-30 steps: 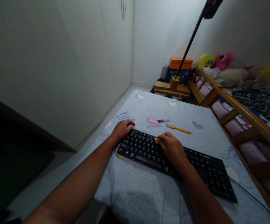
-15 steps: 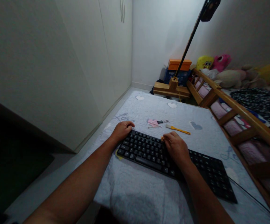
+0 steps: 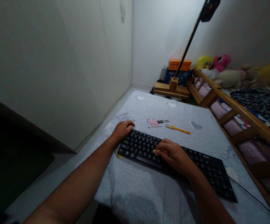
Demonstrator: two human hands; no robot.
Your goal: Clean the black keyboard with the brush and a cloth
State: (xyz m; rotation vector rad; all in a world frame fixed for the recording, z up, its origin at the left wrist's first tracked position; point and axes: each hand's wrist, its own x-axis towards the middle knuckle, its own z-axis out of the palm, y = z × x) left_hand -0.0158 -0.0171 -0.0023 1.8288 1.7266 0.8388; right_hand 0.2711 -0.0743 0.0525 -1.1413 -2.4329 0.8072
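A black keyboard (image 3: 144, 145) lies at a slant on the cloth-covered table. My left hand (image 3: 123, 130) grips its far left corner, with the fingers curled and the thumb at the edge. Over the middle keys, my right hand (image 3: 171, 153) pinches a small, crumpled orange-tan piece (image 3: 157, 152) against the keys; its material is too small to make out. Beyond the keyboard lies a yellow-handled brush (image 3: 180, 129). Left of the brush are several thin cotton swabs (image 3: 154, 126) and a small tool with a black middle (image 3: 160, 121).
A pale cloth with hearts (image 3: 125, 183) covers the table. The keyboard's cable (image 3: 249, 194) runs off to the right. A wooden bed rail (image 3: 244, 115) borders the right side, and a white wardrobe (image 3: 90, 62) stands at left. Behind the table is a wooden stand (image 3: 172, 88) with a black pole.
My right hand has moved from the far row of keys toward me and slightly left, carrying the orange-tan piece over the middle keys. My left hand has stayed at the corner.
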